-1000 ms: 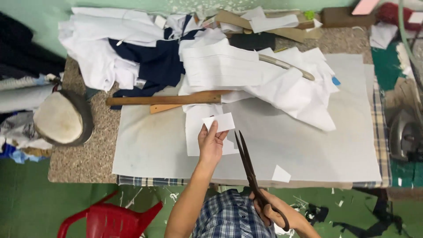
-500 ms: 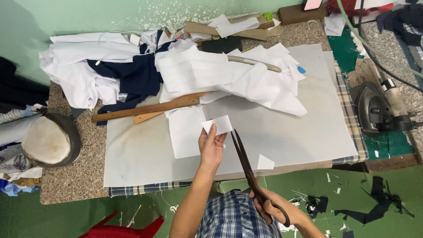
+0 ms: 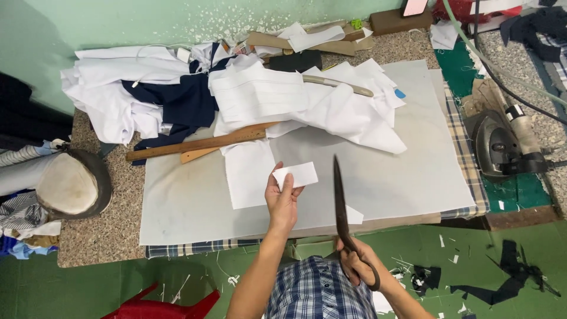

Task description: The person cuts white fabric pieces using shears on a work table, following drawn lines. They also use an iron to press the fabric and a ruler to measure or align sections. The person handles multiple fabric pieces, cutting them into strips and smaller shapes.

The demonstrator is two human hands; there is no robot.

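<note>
Fingers of left hand pinching small white fabric piece by its lower left corner, lifting it clear of the table so both edges stay free for trimming. Going left to right: resting on stone counter at far left, round padded pressing form in a dark rim; lying heaped behind, white garments with a navy one, pushed back to leave working room; lying across the front of that pile, long wooden ruler, partly weighing down white cloth; spreading over the table, pale cutting sheet giving a smooth surface; lying flat below the ruler, larger white fabric panel, just beside the lifted piece. Gripping handles low by the body, right hand closed through loops of large dark shears, blades together and pointing away, just right of the fabric piece, apart from it. Sitting at far right on green mat, electric iron, parked well away from the cloth.
</note>
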